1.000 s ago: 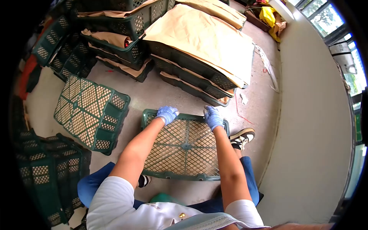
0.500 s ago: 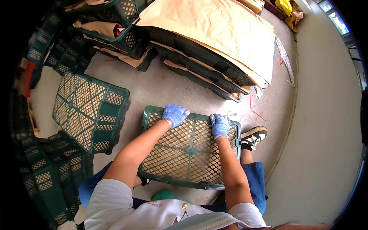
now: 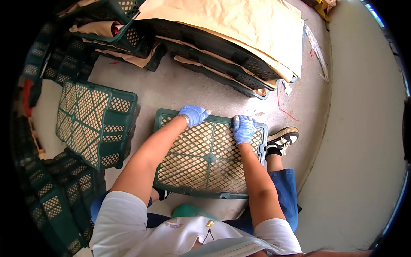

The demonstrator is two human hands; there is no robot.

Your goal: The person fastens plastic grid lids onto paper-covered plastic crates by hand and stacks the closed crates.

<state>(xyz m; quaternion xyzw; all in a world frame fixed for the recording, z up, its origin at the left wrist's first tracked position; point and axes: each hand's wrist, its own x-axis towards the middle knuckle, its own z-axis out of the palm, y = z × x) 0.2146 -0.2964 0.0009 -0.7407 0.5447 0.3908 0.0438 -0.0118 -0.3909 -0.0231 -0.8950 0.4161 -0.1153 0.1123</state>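
A dark green plastic crate (image 3: 195, 169) with a lattice face lies between my legs, brown paper showing through its holes. My left hand (image 3: 195, 115), in a blue-and-white knit glove, is closed over the far rim, left of the middle. Farther right on that same rim, my right hand (image 3: 245, 129), gloved alike, has its fingers curled over the edge. The fingertips of both hands are partly hidden behind the rim.
Another green crate (image 3: 114, 128) stands at the left, lattice side up. Crates stacked ahead carry brown paper (image 3: 231, 30) on top. More crates (image 3: 55, 197) fill the lower left. A pale wall (image 3: 355, 128) runs along the right, beside my shoe (image 3: 283, 139).
The view has shifted slightly, so the stacks, floor and crate all sit higher in the picture. Both hands keep their places on the crate's far rim.
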